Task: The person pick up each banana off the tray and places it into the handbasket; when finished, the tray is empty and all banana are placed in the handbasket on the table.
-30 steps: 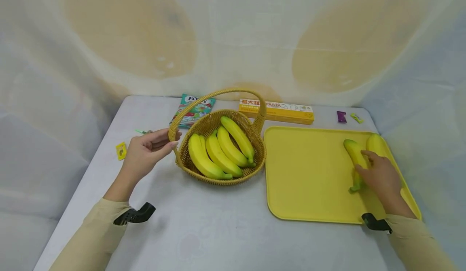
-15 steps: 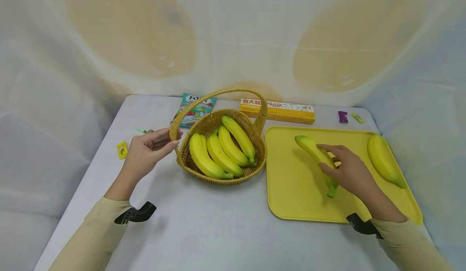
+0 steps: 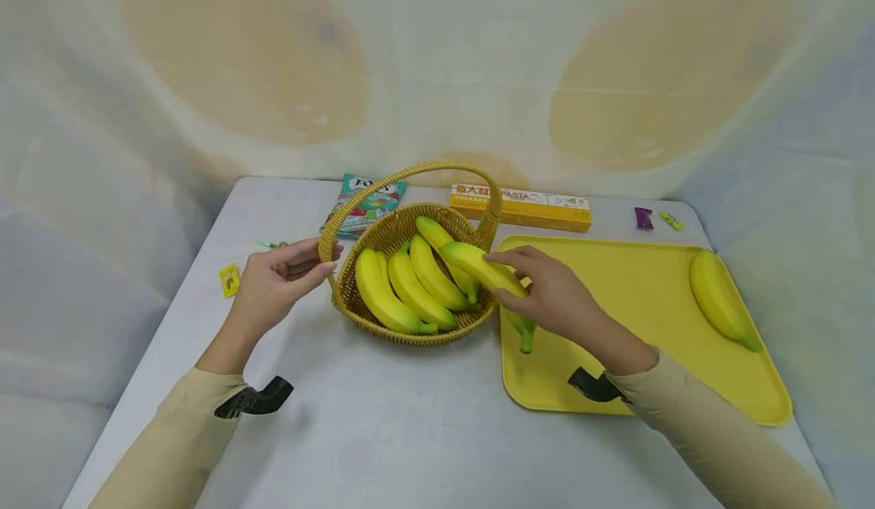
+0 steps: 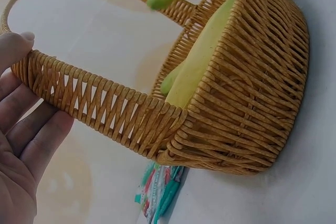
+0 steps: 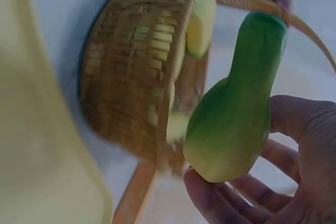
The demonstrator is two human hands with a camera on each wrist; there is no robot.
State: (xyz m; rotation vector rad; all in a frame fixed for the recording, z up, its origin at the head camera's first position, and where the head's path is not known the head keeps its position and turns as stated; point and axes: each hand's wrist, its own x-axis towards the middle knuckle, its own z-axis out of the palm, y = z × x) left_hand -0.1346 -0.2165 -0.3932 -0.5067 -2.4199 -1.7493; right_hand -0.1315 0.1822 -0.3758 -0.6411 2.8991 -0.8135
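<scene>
A wicker basket (image 3: 417, 340) with a tall arched handle (image 3: 403, 176) holds several yellow bananas (image 3: 386, 304). My left hand (image 3: 276, 281) pinches the left side of that handle between thumb and fingers; the left wrist view shows the thumb on one face and fingers behind. My right hand (image 3: 554, 292) grips one banana (image 3: 481, 270) above the basket's right rim, its green tip over the bananas inside and its stem over the tray. In the right wrist view the held banana (image 5: 236, 108) points its green stem end at the camera. Another banana (image 3: 721, 300) lies on the yellow tray (image 3: 615, 372).
Behind the basket are a green candy bag (image 3: 362, 209) and a pasta box (image 3: 522, 207). Purple (image 3: 643, 219) and yellow-green wrapped sweets (image 3: 671, 221) lie at the back right. A yellow packet (image 3: 229, 280) sits at the left, near a small green-tipped item (image 3: 266, 245).
My right hand has lifted a banana off the tray and carried it left to the basket's right rim. My left hand stays on the handle.
</scene>
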